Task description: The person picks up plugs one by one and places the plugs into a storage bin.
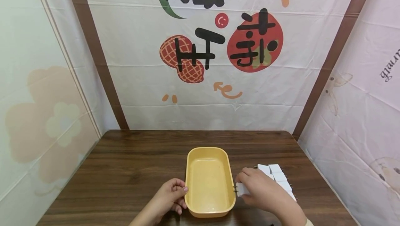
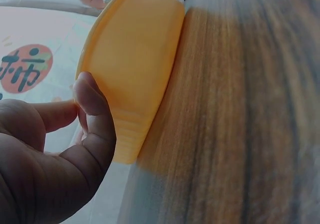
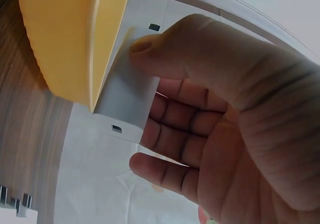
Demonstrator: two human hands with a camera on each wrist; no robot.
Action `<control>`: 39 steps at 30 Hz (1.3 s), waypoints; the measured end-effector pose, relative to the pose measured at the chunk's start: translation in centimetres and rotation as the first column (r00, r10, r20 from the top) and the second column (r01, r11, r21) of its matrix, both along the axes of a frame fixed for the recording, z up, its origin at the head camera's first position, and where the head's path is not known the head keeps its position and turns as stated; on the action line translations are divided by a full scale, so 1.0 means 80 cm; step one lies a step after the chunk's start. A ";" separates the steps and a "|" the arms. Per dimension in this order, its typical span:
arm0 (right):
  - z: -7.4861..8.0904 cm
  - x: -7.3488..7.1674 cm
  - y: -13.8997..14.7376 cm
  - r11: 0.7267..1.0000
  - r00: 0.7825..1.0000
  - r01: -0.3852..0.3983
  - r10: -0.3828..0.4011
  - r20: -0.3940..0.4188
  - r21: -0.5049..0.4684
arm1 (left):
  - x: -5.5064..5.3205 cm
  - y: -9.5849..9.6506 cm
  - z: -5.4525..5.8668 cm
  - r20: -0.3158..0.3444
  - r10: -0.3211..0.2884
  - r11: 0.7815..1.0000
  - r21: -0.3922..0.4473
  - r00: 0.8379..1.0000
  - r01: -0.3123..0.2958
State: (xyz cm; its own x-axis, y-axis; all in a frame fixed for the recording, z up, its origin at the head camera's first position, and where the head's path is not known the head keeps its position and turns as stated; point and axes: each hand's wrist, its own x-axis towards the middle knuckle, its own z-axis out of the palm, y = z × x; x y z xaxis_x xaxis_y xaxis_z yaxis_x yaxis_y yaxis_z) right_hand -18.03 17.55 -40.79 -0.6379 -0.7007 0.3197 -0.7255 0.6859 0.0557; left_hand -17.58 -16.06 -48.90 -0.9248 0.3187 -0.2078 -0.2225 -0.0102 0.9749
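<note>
A yellow plastic bin (image 1: 209, 181) sits on the table with nothing inside it. My left hand (image 1: 170, 196) pinches its left rim between thumb and fingertip, seen close up beside the bin's outer wall (image 2: 135, 58) in the left wrist view. At the opposite rim, my right hand (image 1: 264, 189) grips a white plug adapter (image 1: 242, 189), its metal prongs pointing toward the bin. The right wrist view shows the thumb on the adapter's broad face (image 3: 127, 91), which overlaps the bin's edge, and a small port in its end.
Several more white plug adapters (image 1: 280, 177) lie grouped right of the right hand, prongs outward. The dark wooden table (image 1: 140, 156) meets a printed curtain (image 1: 143, 115) at the back, with more curtains at both sides.
</note>
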 end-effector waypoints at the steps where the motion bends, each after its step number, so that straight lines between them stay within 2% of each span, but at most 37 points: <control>1: 0.000 0.000 -0.002 1.000 1.000 0.003 -0.003 0.001 0.004 | 0.000 0.000 0.000 0.000 0.000 1.000 -0.001 1.000 0.000; 12: 0.004 -0.002 -0.024 0.999 1.000 0.013 -0.014 0.022 0.043 | 0.002 -0.001 -0.001 -0.002 0.001 1.000 0.012 1.000 -0.001; 21: 0.010 -0.004 -0.043 0.998 0.996 0.012 -0.016 0.086 0.055 | 0.003 -0.001 -0.001 0.007 -0.003 1.000 0.007 1.000 0.003; 30: 0.019 -0.009 -0.064 0.996 0.998 -0.033 0.029 0.054 0.081 | -0.003 0.000 0.000 -0.002 -0.008 1.000 -0.001 1.000 0.008; 39: 0.025 -0.015 -0.082 0.994 0.989 -0.050 0.035 0.140 0.102 | 0.000 0.001 0.000 -0.002 -0.002 1.000 0.002 1.000 0.002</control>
